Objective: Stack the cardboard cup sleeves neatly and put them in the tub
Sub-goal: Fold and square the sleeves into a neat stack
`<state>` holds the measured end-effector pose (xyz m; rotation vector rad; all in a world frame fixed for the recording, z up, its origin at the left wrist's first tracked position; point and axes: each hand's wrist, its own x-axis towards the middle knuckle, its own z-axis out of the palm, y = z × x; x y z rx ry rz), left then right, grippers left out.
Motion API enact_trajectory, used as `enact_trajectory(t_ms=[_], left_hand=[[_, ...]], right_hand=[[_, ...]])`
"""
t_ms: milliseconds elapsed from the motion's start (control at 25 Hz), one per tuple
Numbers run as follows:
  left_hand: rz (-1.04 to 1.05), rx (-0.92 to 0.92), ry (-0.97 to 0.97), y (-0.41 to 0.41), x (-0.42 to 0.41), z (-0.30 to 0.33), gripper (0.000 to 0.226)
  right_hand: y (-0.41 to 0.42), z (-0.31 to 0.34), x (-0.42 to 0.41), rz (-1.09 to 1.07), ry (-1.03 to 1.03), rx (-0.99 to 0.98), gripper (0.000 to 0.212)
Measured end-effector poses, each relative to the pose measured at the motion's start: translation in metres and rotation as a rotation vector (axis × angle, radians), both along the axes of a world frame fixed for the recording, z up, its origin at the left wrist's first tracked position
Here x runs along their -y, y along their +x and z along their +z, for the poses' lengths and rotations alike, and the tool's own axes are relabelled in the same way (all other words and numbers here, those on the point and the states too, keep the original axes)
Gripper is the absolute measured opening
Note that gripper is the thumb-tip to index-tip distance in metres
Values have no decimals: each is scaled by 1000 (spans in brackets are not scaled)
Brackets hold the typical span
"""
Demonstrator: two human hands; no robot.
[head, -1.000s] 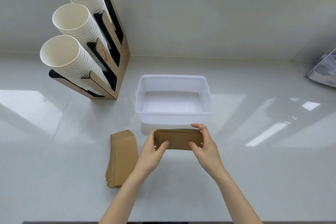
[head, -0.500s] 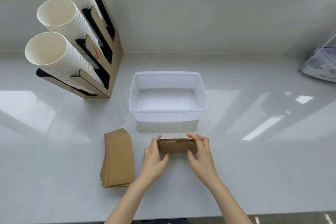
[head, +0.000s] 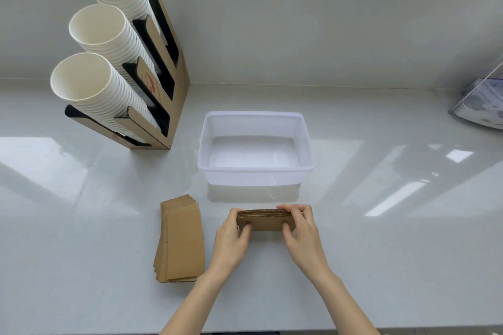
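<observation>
Both hands hold a bundle of brown cardboard cup sleeves [head: 266,221] standing on its long edge on the white counter. My left hand [head: 232,239] grips its left end and my right hand [head: 301,234] grips its right end, fingers over the top. Just behind the bundle stands the white translucent tub [head: 255,169], with nothing inside. A second pile of flat cup sleeves [head: 181,239] lies on the counter to the left of my left hand, slightly fanned.
A cardboard dispenser [head: 163,84] with three slanted stacks of white paper cups [head: 109,35] stands at the back left. A clear plastic holder [head: 481,100] sits at the right edge. A wall runs behind the counter; its front edge is near the frame's bottom.
The bundle has been tipped from lying tilted in my hands to standing on its edge on the counter, slightly nearer to me. The camera view has shifted a little.
</observation>
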<state>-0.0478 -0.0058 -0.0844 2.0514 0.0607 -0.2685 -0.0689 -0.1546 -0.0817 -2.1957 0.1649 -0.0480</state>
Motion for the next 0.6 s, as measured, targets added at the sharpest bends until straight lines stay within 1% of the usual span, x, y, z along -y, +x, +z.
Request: enact_trajectory(t_ms=[120, 360, 520, 600], left_hand=[[-2, 5, 8, -2, -1, -3, 22], [-23, -19, 45, 1, 0, -8, 14], [-40, -39, 19, 3, -2, -2, 9], [-4, -62, -65, 6, -4, 5, 11]], right_hand=[[-4, -2, -3, 10, -18, -31, 36], [-4, -1, -2, 5, -22, -49, 32], [-1, 5, 1, -20, 57, -127, 30], [1, 9, 3, -41, 127, -168, 27]])
